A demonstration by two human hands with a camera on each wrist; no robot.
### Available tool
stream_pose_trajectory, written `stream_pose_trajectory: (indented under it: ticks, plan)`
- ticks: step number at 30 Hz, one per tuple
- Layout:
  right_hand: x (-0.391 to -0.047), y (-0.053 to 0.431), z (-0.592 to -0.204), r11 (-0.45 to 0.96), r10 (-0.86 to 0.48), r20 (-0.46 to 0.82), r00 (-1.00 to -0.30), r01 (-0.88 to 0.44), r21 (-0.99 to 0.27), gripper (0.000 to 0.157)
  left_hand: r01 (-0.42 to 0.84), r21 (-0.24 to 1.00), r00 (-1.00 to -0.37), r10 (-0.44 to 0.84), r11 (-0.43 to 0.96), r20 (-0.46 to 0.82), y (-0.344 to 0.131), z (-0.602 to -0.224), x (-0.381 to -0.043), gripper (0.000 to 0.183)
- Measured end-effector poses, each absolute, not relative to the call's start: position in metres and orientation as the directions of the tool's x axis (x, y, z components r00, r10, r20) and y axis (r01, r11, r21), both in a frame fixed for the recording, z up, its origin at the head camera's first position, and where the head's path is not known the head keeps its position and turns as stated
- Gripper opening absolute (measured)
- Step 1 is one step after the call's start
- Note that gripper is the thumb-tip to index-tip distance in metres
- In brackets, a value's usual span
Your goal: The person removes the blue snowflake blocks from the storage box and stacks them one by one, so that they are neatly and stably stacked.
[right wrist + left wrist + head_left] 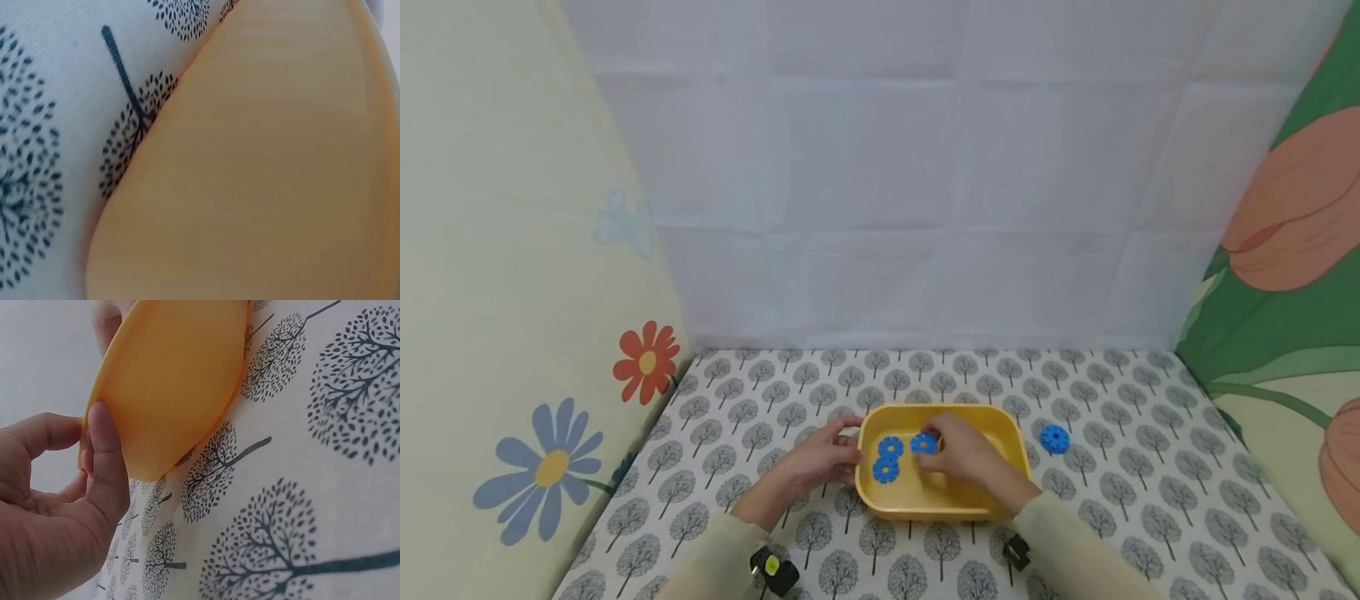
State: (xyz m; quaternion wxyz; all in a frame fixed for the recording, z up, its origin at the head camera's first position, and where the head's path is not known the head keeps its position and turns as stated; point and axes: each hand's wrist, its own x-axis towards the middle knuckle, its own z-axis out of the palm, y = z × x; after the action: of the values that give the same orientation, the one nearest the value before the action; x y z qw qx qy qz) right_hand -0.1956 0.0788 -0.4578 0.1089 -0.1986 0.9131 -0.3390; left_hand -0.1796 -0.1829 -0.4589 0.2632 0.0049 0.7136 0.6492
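A yellow plastic basin (pixel 947 498) stands on the tree-patterned cloth. My left hand (pixel 820 458) grips its left rim; in the left wrist view the thumb and fingers of that hand (pixel 69 506) pinch the basin's edge (pixel 175 381). Reaching over the basin, my right hand (pixel 966 454) pinches a blue notched disc (pixel 923 443) between thumb and fingertips. Two other blue notched discs (pixel 886 471) lie on the basin floor, left of the right hand. In the right wrist view the basin's outer wall (pixel 250 175) fills most of the picture, and the right fingers are hidden.
To the right of the basin, another blue notched piece (pixel 1055 439) lies on the cloth (pixel 1120 492). A white sheet (pixel 880 183) hangs behind the table, and flower-printed cloths (pixel 497 292) flank both sides.
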Motion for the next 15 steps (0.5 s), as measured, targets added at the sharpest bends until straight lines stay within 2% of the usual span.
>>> stream_pose_trajectory:
  ticks: [9,15]
  plan:
    - [-0.189,0.096,-0.453,0.694,-0.435,0.025,-0.9,-0.353,-0.627,0.04,-0.319,0.933,-0.865,0.352,0.165,-0.357,-0.182,-0.459,-0.18,0.065]
    - [-0.186,0.109,-0.451,0.656,-0.449,0.082,-0.89,-0.39,-0.646,0.039,-0.322,0.932,-0.87,0.337,0.165,-0.36,-0.182,-0.459,-0.179,0.066]
